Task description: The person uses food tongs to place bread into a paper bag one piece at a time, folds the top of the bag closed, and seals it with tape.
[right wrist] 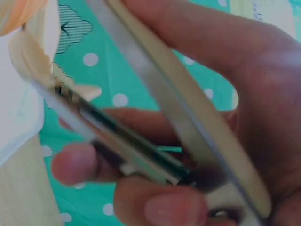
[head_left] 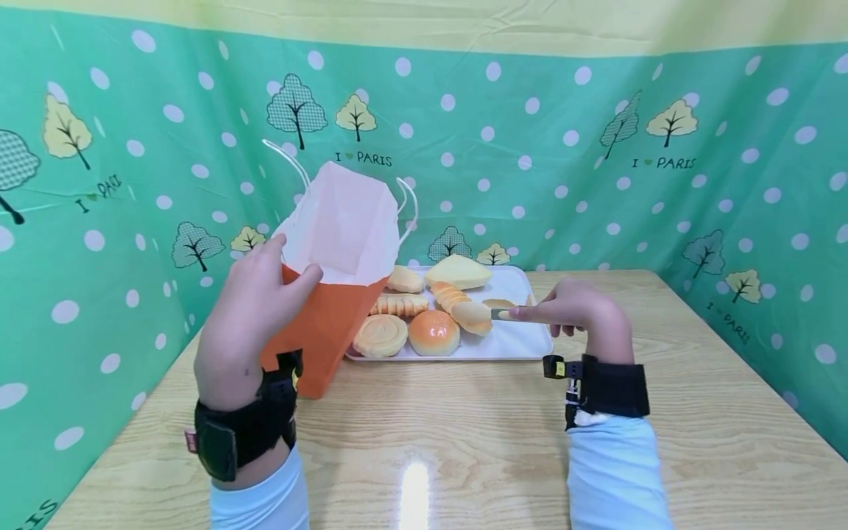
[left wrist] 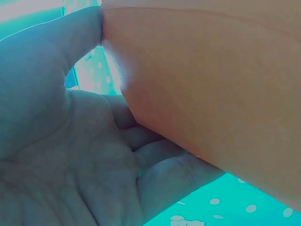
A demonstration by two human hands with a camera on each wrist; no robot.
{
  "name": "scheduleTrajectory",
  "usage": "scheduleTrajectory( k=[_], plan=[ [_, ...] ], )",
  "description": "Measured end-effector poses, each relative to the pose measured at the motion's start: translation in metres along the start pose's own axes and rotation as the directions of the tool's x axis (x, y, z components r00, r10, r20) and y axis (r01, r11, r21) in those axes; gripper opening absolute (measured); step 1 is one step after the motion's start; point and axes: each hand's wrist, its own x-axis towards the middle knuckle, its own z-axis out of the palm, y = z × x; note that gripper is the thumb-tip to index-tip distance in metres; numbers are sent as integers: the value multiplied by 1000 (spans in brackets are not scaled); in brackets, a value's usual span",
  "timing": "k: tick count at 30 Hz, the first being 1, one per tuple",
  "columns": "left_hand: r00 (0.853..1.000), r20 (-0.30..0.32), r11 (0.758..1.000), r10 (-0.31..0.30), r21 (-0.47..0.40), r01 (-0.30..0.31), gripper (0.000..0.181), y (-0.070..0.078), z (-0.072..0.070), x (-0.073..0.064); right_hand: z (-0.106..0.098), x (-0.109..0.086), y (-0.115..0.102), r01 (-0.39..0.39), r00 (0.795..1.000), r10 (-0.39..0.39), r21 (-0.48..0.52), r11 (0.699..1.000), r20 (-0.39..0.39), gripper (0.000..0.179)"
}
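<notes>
Two grips, the right hand point(head_left: 583, 308) curled round tongs point(right wrist: 192, 101) and the left hand point(head_left: 246, 309) pinching the orange bag point(head_left: 311, 316), favour only gentle pressure on the striped roll point(head_left: 448, 296) left of the right grip.

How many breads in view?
6 on the tray. Back: triangle bread, pale bread to its left. Middle: striped roll at the tongs, ridged roll to its left. Front: glossy bun, flat bread to its left. The bag may hide more.
</notes>
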Motion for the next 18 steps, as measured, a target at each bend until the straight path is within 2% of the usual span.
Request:
scheduleTrajectory(
  k=[6, 13, 18],
  plan=[
    [1000, -2, 1000, 1, 3, -1, 76, 0, -1, -1, -2, -1, 1, 17, 1000, -17, 13, 1000, -16, 63],
    [1000, 0, 1000, -1, 4, 1, 76, 1, -1, -1, -12, -20, 6, -55, 998, 54, -11, 998, -43, 62],
    [1000, -1, 1000, 2, 2, -2, 76, 0, -1, -1, -13, -25, 4, -57, 996, 54, -40, 998, -65, 58]
  ],
)
